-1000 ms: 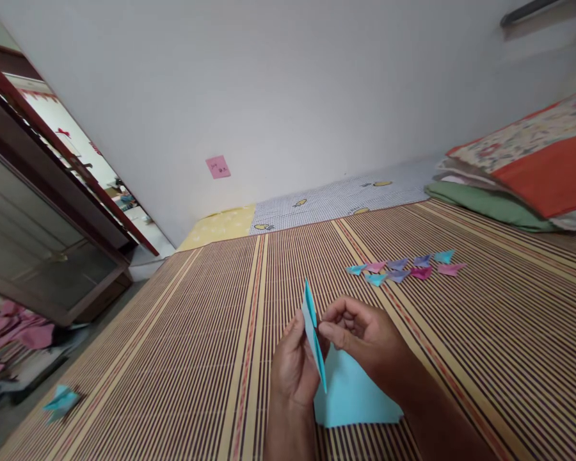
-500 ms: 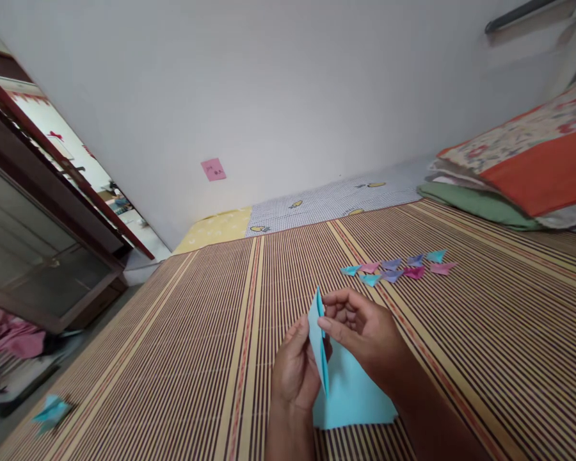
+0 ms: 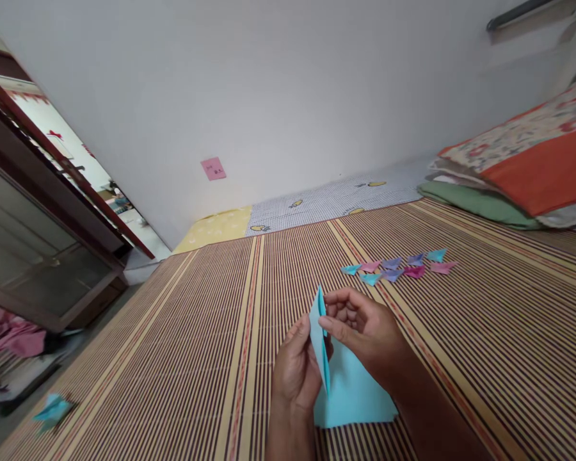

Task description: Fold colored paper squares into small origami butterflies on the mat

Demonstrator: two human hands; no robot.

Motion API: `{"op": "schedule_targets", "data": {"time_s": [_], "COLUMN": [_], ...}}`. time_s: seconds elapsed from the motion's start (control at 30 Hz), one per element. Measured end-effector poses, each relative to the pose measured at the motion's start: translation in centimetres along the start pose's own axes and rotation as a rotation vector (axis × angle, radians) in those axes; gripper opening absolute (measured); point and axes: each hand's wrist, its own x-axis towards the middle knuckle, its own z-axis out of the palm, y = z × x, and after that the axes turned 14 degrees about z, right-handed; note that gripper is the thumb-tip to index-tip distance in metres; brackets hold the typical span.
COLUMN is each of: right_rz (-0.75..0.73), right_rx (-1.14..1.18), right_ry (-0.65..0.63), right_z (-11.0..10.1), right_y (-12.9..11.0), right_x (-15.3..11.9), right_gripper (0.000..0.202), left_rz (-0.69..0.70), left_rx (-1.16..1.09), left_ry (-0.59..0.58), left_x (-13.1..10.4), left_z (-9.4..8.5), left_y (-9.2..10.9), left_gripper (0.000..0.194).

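Observation:
A folded piece of light-blue paper [image 3: 319, 339] stands on edge between my hands, its layers showing along the right side. My left hand [image 3: 295, 365] grips it from the left, thumb on the near face and fingers behind. My right hand [image 3: 365, 330] is closed at the paper's right edge, its thumb tip against the layers and its index finger near the top. Below them lies a light-blue sheet [image 3: 358, 397] on the striped mat, partly covered by my hands and right forearm.
Several small folded paper pieces [image 3: 392, 264] in blue, pink and purple lie in two rows beyond my right hand. A crumpled blue paper [image 3: 52, 410] sits at the mat's [image 3: 192, 346] left edge. Folded bedding [image 3: 532, 166] is piled at right, against the wall.
Almost nothing differs. The folded paper has shifted very slightly to the right, and both hands keep nearly the same pose.

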Motion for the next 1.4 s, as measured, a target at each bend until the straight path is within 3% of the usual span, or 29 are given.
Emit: {"op": "schedule_targets", "data": {"time_s": [0.27, 0.5, 0.77, 1.4], "right_rz": [-0.003, -0.005, 0.015, 0.062], "right_rx": [0.009, -0.021, -0.084, -0.141], "right_ry": [-0.011, -0.022, -0.111, -0.168], "right_z": [-0.1, -0.4, -0.4, -0.5], "right_y": [0.7, 0.9, 0.8, 0.5], "right_x": [0.4, 0.4, 0.3, 0.2], "right_gripper": [0.025, 0.025, 0.027, 0.029], "left_rz": [0.005, 0.012, -0.025, -0.063], "left_rx": [0.001, -0.005, -0.063, -0.086], "left_ry": [0.007, 0.053, 0.033, 0.146], "left_x": [-0.1, 0.0, 0.0, 0.3], "left_z": [0.4, 0.3, 0.9, 1.0], "left_y": [0.3, 0.2, 0.3, 0.4], "left_gripper": [0.02, 0.009, 0.019, 0.022]}}
